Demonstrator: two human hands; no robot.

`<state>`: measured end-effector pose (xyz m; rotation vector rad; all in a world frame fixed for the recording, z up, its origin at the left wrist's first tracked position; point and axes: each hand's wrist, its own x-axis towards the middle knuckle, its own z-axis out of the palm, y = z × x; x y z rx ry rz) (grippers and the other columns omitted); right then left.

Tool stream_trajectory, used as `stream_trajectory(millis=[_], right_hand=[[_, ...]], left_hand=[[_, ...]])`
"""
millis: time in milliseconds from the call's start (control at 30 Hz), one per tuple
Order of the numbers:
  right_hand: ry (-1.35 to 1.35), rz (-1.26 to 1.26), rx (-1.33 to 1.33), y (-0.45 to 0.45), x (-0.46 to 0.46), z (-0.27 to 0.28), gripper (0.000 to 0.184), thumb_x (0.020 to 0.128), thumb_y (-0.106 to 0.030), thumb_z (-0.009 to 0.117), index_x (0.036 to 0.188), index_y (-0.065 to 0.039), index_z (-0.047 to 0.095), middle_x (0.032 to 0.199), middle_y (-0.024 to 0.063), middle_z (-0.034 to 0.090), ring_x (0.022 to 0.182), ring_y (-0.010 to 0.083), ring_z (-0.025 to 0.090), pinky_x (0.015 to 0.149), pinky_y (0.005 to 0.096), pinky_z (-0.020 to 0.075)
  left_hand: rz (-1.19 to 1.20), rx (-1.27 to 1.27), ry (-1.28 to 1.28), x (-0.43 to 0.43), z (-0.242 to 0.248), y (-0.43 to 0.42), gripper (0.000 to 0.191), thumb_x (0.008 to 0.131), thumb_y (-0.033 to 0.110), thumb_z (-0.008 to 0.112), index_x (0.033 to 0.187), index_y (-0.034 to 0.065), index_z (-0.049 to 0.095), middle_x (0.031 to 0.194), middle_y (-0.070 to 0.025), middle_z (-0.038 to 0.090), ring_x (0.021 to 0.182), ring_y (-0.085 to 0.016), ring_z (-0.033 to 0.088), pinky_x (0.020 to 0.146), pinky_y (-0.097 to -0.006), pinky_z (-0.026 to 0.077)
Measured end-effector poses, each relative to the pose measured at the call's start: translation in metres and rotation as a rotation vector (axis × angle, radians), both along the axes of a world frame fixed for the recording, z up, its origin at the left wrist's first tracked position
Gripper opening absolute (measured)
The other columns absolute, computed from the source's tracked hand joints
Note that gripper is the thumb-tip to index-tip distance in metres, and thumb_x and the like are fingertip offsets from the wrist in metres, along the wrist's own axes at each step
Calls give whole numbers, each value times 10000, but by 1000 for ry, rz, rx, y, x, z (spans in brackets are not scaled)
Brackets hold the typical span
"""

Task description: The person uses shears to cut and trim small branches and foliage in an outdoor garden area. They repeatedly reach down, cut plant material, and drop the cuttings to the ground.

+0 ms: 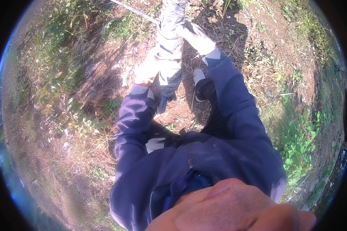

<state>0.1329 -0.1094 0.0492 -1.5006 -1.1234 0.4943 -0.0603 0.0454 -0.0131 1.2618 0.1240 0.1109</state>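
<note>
A long bundle of crumpled grey sheeting point(170, 43) runs from the top edge of the view down towards my feet. Its material, plastic or cloth, is hard to tell. My left hand point(147, 68) holds the bundle's left side near its lower end, and strong glare washes out the fingers. Higher up, my right hand point(198, 39) grips the right side, fingertips against the sheeting. A thin pale strip or cord point(136, 11) slants from the upper left and meets the bundle above my left hand; which it is, I cannot tell.
Dry grass and bare soil point(176, 115) lie under the bundle. Leafy plants point(57, 37) grow at the left, with more green weeds point(297, 141) at the right. My right shoe point(199, 76) stands just right of the bundle's lower end.
</note>
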Motion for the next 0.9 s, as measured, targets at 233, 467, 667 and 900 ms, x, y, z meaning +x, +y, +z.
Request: stream_trajectory(millis=[233,467,667,900], right_hand=[[-284,63,-196,-11,-23,-6,573,1040,-371,768,1417,31,611,1279,196,671,1219,316,677,1079,454,554],[-719,-147,53,-3,-25,2,538,923,-549,812,965,-30,677,957,148,635,970,371,635,880,497,539],[-194,-99,-132,-6,-52,7,546,1113,-538,600,1316,-36,674,1168,215,701,1229,403,640,1051,508,509],[170,-32,-48,1,-39,-8,591,1147,-477,557,1552,-48,591,1419,171,737,1322,279,681,1116,398,512]], left_hand=[[-3,-112,-50,-18,1,31,461,849,-95,779,1302,-51,705,1131,-127,786,983,-217,773,809,-298,641],[107,-155,-218,-10,14,20,499,869,56,825,1344,-41,706,1228,-117,775,1070,-229,748,921,-333,610],[191,-188,-200,-2,34,23,629,837,127,884,1404,-35,662,1233,-122,773,1087,-265,757,998,-391,603],[-15,-280,-19,-12,32,7,490,820,2,861,1297,-23,752,1173,-86,807,1043,-209,770,960,-352,598]])
